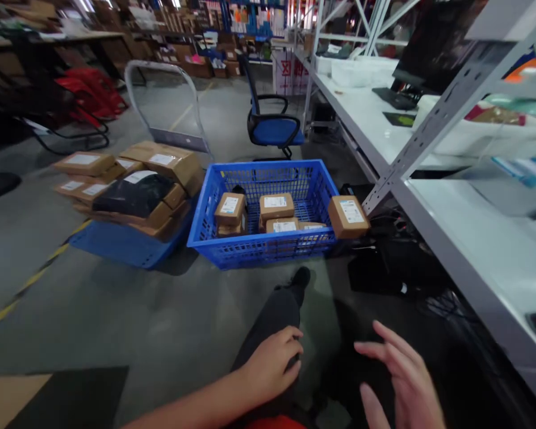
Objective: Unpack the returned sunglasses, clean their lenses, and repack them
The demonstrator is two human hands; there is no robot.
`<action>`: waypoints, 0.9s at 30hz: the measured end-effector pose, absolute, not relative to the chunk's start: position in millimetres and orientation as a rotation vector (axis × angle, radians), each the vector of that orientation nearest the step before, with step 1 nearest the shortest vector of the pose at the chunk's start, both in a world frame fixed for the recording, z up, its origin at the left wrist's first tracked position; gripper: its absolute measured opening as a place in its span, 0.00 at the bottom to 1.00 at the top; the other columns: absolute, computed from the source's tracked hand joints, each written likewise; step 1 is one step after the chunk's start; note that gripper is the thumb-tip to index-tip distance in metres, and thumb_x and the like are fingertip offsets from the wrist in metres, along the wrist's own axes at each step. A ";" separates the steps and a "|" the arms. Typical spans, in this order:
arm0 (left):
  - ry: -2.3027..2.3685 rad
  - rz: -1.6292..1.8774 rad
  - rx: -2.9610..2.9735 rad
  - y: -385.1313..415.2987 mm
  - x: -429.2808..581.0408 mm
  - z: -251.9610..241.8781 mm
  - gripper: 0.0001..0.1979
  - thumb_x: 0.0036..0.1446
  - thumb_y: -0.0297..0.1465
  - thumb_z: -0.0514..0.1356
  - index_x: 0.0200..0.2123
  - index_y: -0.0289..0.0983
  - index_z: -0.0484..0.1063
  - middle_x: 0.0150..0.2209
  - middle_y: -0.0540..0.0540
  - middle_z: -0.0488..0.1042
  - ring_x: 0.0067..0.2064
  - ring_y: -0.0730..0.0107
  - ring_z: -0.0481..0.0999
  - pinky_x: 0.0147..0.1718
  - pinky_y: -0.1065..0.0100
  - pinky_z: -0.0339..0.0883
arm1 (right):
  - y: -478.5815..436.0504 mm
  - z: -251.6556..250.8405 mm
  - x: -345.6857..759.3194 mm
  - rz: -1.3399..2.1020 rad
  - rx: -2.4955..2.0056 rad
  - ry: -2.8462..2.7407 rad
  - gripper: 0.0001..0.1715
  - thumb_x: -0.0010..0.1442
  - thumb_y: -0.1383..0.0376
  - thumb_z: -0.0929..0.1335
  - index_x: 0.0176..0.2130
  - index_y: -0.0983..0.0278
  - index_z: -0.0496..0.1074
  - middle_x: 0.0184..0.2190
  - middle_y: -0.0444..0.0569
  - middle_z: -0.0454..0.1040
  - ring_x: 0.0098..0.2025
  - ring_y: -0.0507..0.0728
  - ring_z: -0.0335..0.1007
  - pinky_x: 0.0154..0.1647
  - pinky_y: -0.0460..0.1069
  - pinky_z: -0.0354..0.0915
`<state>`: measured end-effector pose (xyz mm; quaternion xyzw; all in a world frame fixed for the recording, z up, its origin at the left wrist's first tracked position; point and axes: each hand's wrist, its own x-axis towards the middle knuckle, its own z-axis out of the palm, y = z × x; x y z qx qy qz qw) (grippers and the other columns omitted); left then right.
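My left hand (pixel 272 362) hovers over my own leg, its fingers loosely bent, a little apart and holding nothing. To the lower right my right hand (pixel 404 378) is raised with thumb and fingers spread, also with nothing in it. Ahead of both, on the floor, stands a blue plastic crate (pixel 268 243). Inside it lie several small cardboard boxes (pixel 276 205) with white labels. One more labelled cardboard box (pixel 348 216) sits at the crate's right end; what holds it up is hidden. Neither hand touches a box.
Left of the crate, a blue platform trolley (pixel 125 243) carries stacked parcels and a black bag (pixel 134 192). Behind the crate is a blue office chair (pixel 274 128). White workbenches (pixel 486 232) with metal uprights run along the right, with cables beneath. Yellow-black tape (pixel 31 280) marks the floor.
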<state>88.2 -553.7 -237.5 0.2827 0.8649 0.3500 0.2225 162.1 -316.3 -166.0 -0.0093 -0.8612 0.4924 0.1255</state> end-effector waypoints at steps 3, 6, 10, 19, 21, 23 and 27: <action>2.424 1.005 0.739 -539.2 71.9 -240.3 0.11 0.56 0.25 0.57 0.42 0.41 0.72 0.56 0.44 0.69 0.55 0.61 0.73 0.55 0.62 0.67 | -279.5 -207.6 135.5 1.187 -0.048 -2.534 0.27 0.64 0.63 0.66 0.61 0.56 0.62 0.60 0.59 0.63 0.50 0.65 0.75 0.47 0.61 0.75; 2.457 0.990 0.693 -524.6 63.0 -248.3 0.11 0.55 0.24 0.57 0.41 0.41 0.71 0.56 0.44 0.68 0.54 0.59 0.73 0.55 0.60 0.67 | -243.2 -257.2 127.7 1.105 -0.138 -2.572 0.28 0.64 0.63 0.67 0.61 0.60 0.59 0.57 0.60 0.65 0.46 0.64 0.77 0.43 0.57 0.77; 2.442 0.977 0.685 -508.0 50.9 -253.9 0.11 0.55 0.24 0.57 0.41 0.40 0.71 0.56 0.43 0.69 0.53 0.58 0.74 0.54 0.60 0.68 | -220.5 -292.0 122.2 1.039 -0.275 -2.619 0.29 0.63 0.59 0.67 0.61 0.60 0.60 0.58 0.60 0.64 0.50 0.67 0.75 0.47 0.60 0.76; 2.476 1.008 0.758 -501.9 -17.7 -231.0 0.12 0.56 0.24 0.55 0.42 0.42 0.72 0.57 0.44 0.69 0.54 0.59 0.75 0.54 0.62 0.70 | -233.7 -263.3 -42.0 0.667 -0.411 -2.840 0.41 0.55 0.53 0.71 0.63 0.62 0.59 0.67 0.63 0.49 0.67 0.71 0.52 0.63 0.63 0.58; 2.490 1.030 0.757 -508.0 -33.8 -229.5 0.12 0.57 0.24 0.55 0.41 0.42 0.73 0.57 0.44 0.70 0.53 0.60 0.75 0.53 0.63 0.70 | -230.0 -257.9 -104.0 0.617 -0.613 -2.994 0.47 0.54 0.50 0.72 0.66 0.61 0.56 0.69 0.62 0.45 0.70 0.68 0.48 0.65 0.59 0.54; 2.502 1.038 0.756 -514.8 -47.8 -231.2 0.12 0.56 0.24 0.55 0.41 0.43 0.73 0.56 0.44 0.70 0.53 0.61 0.75 0.53 0.63 0.70 | -224.6 -256.7 -162.7 0.580 -0.718 -3.007 0.52 0.54 0.46 0.71 0.67 0.63 0.53 0.69 0.67 0.43 0.70 0.71 0.44 0.65 0.62 0.51; 2.548 1.057 0.761 -526.6 -70.5 -241.9 0.12 0.53 0.24 0.58 0.39 0.43 0.73 0.55 0.44 0.72 0.53 0.60 0.76 0.52 0.64 0.72 | -216.4 -265.4 -245.0 0.563 -0.828 -3.062 0.67 0.45 0.46 0.76 0.70 0.65 0.45 0.68 0.74 0.42 0.69 0.78 0.39 0.62 0.70 0.47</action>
